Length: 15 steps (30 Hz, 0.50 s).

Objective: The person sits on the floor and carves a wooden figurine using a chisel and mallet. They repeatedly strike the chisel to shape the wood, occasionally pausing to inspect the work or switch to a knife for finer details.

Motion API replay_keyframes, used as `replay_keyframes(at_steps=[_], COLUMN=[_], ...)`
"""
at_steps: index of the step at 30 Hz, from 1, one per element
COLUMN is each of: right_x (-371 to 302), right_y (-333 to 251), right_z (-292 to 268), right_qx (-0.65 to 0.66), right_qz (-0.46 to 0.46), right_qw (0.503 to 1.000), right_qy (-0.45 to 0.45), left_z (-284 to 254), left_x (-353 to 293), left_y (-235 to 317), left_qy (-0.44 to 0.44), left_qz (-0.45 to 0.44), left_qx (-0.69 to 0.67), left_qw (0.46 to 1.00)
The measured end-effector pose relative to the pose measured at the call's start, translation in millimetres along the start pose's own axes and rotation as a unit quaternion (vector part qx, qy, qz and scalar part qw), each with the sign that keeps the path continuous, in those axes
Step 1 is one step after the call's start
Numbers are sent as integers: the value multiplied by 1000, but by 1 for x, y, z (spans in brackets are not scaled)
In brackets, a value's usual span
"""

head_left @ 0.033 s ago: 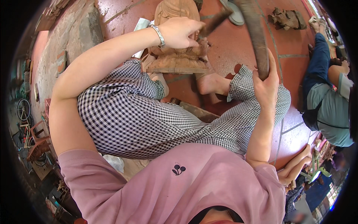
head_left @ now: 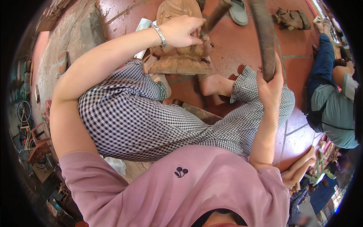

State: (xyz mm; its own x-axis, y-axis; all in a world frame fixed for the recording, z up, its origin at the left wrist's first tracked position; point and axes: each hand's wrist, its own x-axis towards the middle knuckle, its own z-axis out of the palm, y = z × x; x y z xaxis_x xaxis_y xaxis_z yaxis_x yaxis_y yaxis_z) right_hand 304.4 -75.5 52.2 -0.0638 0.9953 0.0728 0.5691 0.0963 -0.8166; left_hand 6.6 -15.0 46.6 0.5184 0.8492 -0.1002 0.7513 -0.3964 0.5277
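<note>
near carving point(head_left: 177, 62): right hand point(head_left: 270, 86) grips club point(head_left: 263, 39), likely wooden

The carving point(head_left: 179, 62) stands on the floor point(head_left: 234, 49) between the feet point(head_left: 217, 86), the left hand point(head_left: 184, 32) across it with the rod point(head_left: 216, 16). The club point(head_left: 263, 41) is in the right hand point(head_left: 270, 89), right of the carving; a sandal point(head_left: 238, 15) and wood chunk point(head_left: 292, 19) lie beyond. Left is a slab point(head_left: 81, 39) (another sandal point(head_left: 62, 63) near its edge).

- Wearing a mauve T-shirt point(head_left: 227, 181)
- Showing a dark cherry motif point(head_left: 180, 172) on the T-shirt's chest
- Wearing black-and-white checked trousers point(head_left: 143, 121) below the T-shirt
- Wearing a silvery bracelet point(head_left: 162, 36) beyond the T-shirt's left sleeve point(head_left: 90, 178)
</note>
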Motion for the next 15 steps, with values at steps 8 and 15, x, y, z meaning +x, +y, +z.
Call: replay_keyframes(at_steps=[8,15], right_x=[-1,-1], right_y=[3,8], right_z=[-4,-5], right_qx=[75,105], right_qz=[14,-5], right_qw=[997,992], right_qy=[28,64], left_z=[-1,0], left_x=[-3,-7], left_y=[0,5], left_qy=[-9,-11], left_qz=[62,60], left_qx=[10,29], left_qw=[998,998])
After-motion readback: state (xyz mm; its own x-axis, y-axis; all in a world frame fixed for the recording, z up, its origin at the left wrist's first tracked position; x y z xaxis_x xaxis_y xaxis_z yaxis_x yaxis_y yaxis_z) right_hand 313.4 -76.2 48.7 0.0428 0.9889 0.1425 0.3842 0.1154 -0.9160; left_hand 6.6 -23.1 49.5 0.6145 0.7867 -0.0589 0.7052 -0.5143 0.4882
